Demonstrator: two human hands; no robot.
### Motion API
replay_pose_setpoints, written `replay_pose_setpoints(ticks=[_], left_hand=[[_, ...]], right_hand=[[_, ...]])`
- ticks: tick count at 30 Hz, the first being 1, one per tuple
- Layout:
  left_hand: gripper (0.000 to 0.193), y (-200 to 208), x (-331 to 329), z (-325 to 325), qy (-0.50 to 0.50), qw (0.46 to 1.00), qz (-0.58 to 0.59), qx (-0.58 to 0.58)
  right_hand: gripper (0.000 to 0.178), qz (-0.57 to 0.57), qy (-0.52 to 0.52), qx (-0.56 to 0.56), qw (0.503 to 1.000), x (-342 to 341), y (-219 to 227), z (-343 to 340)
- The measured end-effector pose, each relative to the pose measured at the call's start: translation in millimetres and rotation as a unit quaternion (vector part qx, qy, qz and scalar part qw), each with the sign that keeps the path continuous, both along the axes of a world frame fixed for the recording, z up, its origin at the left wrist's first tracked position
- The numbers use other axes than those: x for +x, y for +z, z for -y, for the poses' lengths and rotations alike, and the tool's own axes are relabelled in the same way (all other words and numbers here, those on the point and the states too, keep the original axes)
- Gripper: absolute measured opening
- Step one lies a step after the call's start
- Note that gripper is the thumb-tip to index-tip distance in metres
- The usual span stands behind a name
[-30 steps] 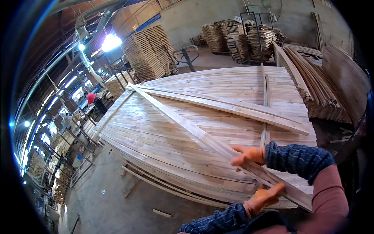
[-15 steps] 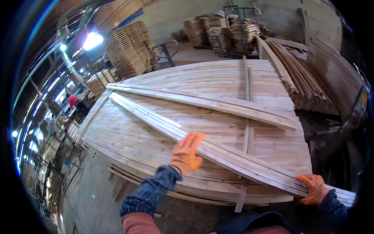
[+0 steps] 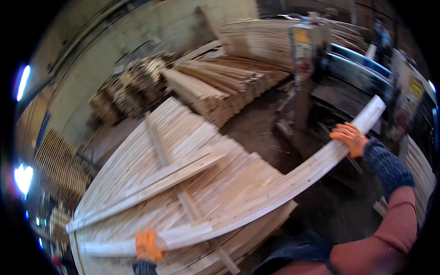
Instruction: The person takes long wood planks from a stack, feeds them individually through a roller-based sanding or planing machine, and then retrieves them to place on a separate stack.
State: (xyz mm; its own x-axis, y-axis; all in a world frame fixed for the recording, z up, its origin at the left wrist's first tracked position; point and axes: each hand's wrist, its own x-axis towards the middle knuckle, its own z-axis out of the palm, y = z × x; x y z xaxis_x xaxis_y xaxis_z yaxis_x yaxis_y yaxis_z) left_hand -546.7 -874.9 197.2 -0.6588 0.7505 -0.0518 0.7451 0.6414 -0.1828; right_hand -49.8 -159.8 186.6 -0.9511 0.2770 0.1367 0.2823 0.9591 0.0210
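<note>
A bundle of long, pale wooden boards [image 3: 275,195], pressed side by side, stretches from the lower left up to the right and looks curved in this view. My right hand [image 3: 350,140], in an orange glove, grips the bundle close to its right end, which sticks out past the stack. Toward the other end, my left hand [image 3: 148,247], gloved in orange too, has its fingers wrapped over the boards. Beneath the left part lies a wide stack of planks [image 3: 133,165]. Two other loose boards [image 3: 169,181] rest slantwise on that stack.
A thin crosswise strip [image 3: 185,201] lies over the stack. Right of it stands a machine with a pale upright post [image 3: 302,68] and rollers [image 3: 357,68]. Behind are piled boards [image 3: 215,87] and stacked timber [image 3: 128,87]. A person [image 3: 381,34] stands far right.
My view has turned right, bringing the machine into sight. The bundle's right end is now lifted out toward the machine, and my left hand grips farther toward the other end.
</note>
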Motion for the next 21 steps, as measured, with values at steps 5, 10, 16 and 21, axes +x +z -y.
replay_pose_setpoints(ticks=[5, 10, 16, 21], left_hand=[[0.061, 4.3, 108.8, -20.1, -0.053, 0.998, 0.019, -0.019], [0.043, 13.1, 219.4, -75.1, -0.074, 0.996, -0.048, 0.033], [0.032, -55.6, 333.1, -167.5, -0.015, 0.997, -0.004, 0.081], [0.024, -133.4, 381.2, -237.2, -0.013, 0.993, 0.039, 0.107]], right_hand=[[0.112, 0.167, -0.174, -0.014, 0.97, 10.8, -14.3, -40.5], [0.107, 0.163, -0.177, -0.013, 0.971, 42.9, -54.5, -97.1], [0.116, 0.162, -0.1, -0.046, 0.981, 55.5, -75.7, -126.4], [0.117, 0.076, 0.094, -0.073, 0.99, 51.8, -110.9, -103.0]])
